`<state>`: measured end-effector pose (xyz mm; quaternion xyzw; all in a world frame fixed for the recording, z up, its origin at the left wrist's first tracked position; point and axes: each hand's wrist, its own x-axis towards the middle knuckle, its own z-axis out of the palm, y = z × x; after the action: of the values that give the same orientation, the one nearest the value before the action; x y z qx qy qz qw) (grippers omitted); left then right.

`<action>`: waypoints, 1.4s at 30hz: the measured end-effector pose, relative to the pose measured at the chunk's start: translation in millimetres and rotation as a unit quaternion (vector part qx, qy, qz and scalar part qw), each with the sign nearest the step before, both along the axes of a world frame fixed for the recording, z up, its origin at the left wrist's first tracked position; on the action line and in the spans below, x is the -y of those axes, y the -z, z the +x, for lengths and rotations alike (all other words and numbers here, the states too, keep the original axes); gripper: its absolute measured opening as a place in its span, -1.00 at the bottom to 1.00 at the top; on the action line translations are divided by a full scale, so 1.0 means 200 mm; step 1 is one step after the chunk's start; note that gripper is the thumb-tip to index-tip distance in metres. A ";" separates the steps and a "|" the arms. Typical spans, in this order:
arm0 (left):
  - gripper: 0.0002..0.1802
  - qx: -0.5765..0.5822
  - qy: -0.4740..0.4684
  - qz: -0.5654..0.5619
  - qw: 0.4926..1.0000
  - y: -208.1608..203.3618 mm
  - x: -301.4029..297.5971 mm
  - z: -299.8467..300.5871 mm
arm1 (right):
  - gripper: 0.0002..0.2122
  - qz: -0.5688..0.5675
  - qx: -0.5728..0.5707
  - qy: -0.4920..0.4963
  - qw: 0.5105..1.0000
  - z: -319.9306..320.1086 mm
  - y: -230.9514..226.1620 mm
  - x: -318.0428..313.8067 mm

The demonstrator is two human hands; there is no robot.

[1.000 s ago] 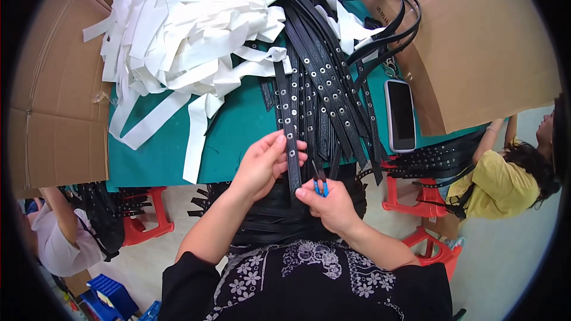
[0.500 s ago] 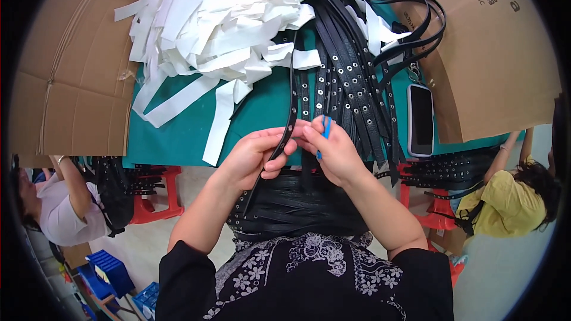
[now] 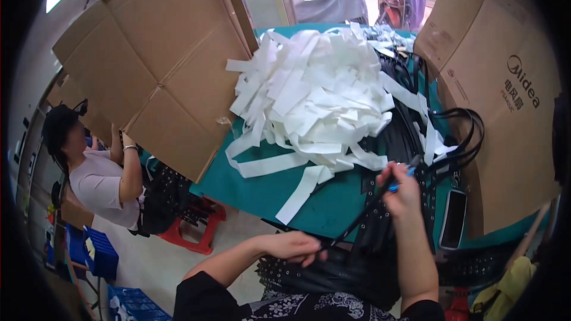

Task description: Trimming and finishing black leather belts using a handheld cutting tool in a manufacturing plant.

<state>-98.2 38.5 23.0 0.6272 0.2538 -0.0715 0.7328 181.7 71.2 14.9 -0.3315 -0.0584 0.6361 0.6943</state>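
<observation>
My right hand (image 3: 401, 195) is closed around small blue-handled snips (image 3: 393, 188), mostly covered by the fingers. The fingertips of that hand also pinch the upper end of a narrow black strap (image 3: 355, 222). Lower and to the left, my left hand (image 3: 290, 246) is closed on the strap's other end, so it slants between the two hands. Black straps with metal eyelets (image 3: 380, 235) lie under and beside my right hand. More black straps (image 3: 348, 270) rest across my lap.
A heap of white fabric strips (image 3: 315, 104) lies on the green tabletop (image 3: 262, 199). Cardboard sheets (image 3: 160, 53) stand left, and a cardboard box (image 3: 499, 101) right. A phone (image 3: 454, 220) lies near the right edge. A person (image 3: 104, 178) sits at left; a yellow sleeve (image 3: 511, 288) shows at right.
My hands have moved apart, the right one up and away, the left one lower, stretching the strap between them. The view has swung left and up.
</observation>
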 end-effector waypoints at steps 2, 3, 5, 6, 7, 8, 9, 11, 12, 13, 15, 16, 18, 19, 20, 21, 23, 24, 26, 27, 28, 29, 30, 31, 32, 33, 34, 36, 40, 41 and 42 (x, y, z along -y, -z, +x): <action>-0.54 0.010 0.075 -0.041 0.996 0.11 0.05 -0.17 | -0.89 0.010 0.024 0.071 0.997 0.13 -0.11 -0.03; -0.54 0.012 0.101 -0.060 0.993 0.19 0.08 -0.27 | -0.89 0.009 0.055 0.075 0.996 0.22 -0.11 -0.06; -0.56 -0.071 0.141 -0.098 0.983 0.35 0.16 -0.47 | -0.88 0.025 0.094 0.106 0.990 0.31 -0.20 -0.06; -0.58 -0.073 0.159 -0.146 0.974 0.39 0.20 -0.55 | -0.88 0.031 0.108 0.116 0.987 0.34 -0.22 -0.06; -0.60 -0.108 0.169 -0.223 0.954 0.48 0.25 -0.64 | -0.87 0.047 0.114 0.116 0.986 0.37 -0.22 -0.06; -0.60 -0.121 0.227 -0.203 0.945 0.54 0.30 -0.73 | -0.85 0.058 0.121 0.123 0.983 0.40 -0.20 -0.05; -0.60 -0.128 0.287 -0.182 0.932 0.58 0.31 -0.76 | -0.84 0.105 0.129 0.105 0.980 0.41 -0.16 -0.03; -0.60 -0.251 0.447 0.017 0.859 0.45 0.28 -0.67 | -0.83 0.138 0.125 0.071 0.980 0.30 -0.21 0.01; -0.65 -0.266 0.402 0.072 0.873 0.34 0.24 -0.61 | -0.83 0.142 0.123 0.059 0.980 0.27 -0.20 0.04; -0.66 -0.249 0.327 0.121 0.904 0.29 0.21 -0.55 | -0.84 0.162 0.109 0.033 0.980 0.21 -0.22 0.08; -0.69 -0.198 0.106 0.158 0.961 0.11 0.10 -0.34 | -0.83 0.179 0.105 0.011 0.978 0.11 -0.21 0.15; -0.70 -0.171 -0.042 0.142 0.974 0.01 0.07 -0.16 | -0.82 0.176 0.096 0.016 0.980 0.08 -0.19 0.18; -0.60 -0.009 -0.162 0.302 0.939 0.00 0.02 0.10 | -0.82 0.174 0.108 0.018 0.979 0.04 -0.17 0.25; -0.54 0.025 -0.173 0.352 0.919 0.00 0.00 0.22 | -0.81 0.163 0.110 0.014 0.980 0.02 -0.17 0.27; -0.48 0.062 -0.184 0.401 0.895 0.02 0.00 0.34 | -0.79 0.160 0.104 0.016 0.981 0.01 -0.15 0.30; -0.45 0.088 -0.199 0.340 0.915 0.04 0.01 0.42 | -0.79 0.168 0.106 0.012 0.980 0.00 -0.14 0.33; -0.58 0.176 -0.268 0.246 0.915 0.12 0.09 0.57 | -0.78 0.172 0.118 -0.003 0.978 -0.02 -0.11 0.39; -0.58 0.176 -0.268 0.241 0.916 0.15 0.10 0.58 | -0.78 0.167 0.119 -0.002 0.979 -0.01 -0.11 0.41; -0.75 0.091 -0.182 0.031 0.979 0.20 0.12 0.58 | -0.78 0.182 0.103 0.022 0.978 0.03 -0.10 0.44; -0.80 0.104 -0.220 0.051 0.969 0.22 0.16 0.60 | -0.78 0.192 0.096 0.041 0.976 0.08 -0.09 0.44; -0.80 0.105 -0.214 0.045 0.970 0.22 0.17 0.59 | -0.79 0.186 0.117 0.069 0.973 0.13 -0.10 0.45; -0.80 0.080 -0.207 0.043 0.974 0.23 0.16 0.56 | -0.79 0.194 0.131 0.085 0.969 0.18 -0.09 0.45; -0.80 0.056 -0.201 0.043 0.977 0.23 0.15 0.53 | -0.80 0.195 0.125 0.097 0.968 0.21 -0.09 0.45; -0.79 0.054 -0.209 0.038 0.976 0.25 0.16 0.50 | -0.79 0.205 0.132 0.104 0.964 0.25 -0.07 0.44; -0.79 0.056 -0.204 0.036 0.977 0.26 0.16 0.48 | -0.79 0.203 0.135 0.109 0.964 0.26 -0.09 0.46; -0.79 0.047 -0.212 0.034 0.975 0.26 0.16 0.46 | -0.79 0.194 0.128 0.113 0.966 0.27 -0.09 0.45; -0.79 0.038 -0.221 0.031 0.974 0.27 0.16 0.45 | -0.79 0.186 0.121 0.117 0.968 0.28 -0.08 0.44; -0.79 0.036 -0.220 0.026 0.974 0.28 0.16 0.42 | -0.79 0.189 0.115 0.117 0.968 0.28 -0.07 0.43; -0.80 -0.023 -0.196 0.008 0.980 0.22 0.15 0.37 | -0.78 0.188 0.041 0.123 0.973 0.30 -0.03 0.46; -0.78 -0.024 -0.147 -0.004 0.989 0.23 0.13 0.34 | -0.78 0.166 0.050 0.144 0.974 0.33 -0.06 0.49; -0.76 -0.029 -0.099 -0.020 0.994 0.23 0.13 0.29 | -0.78 0.118 0.115 0.192 0.968 0.36 -0.10 0.57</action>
<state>-40.1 12.9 -23.7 0.5817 0.3345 -0.0220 0.7411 252.9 -42.6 35.3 -0.3230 -0.1476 0.4374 0.8262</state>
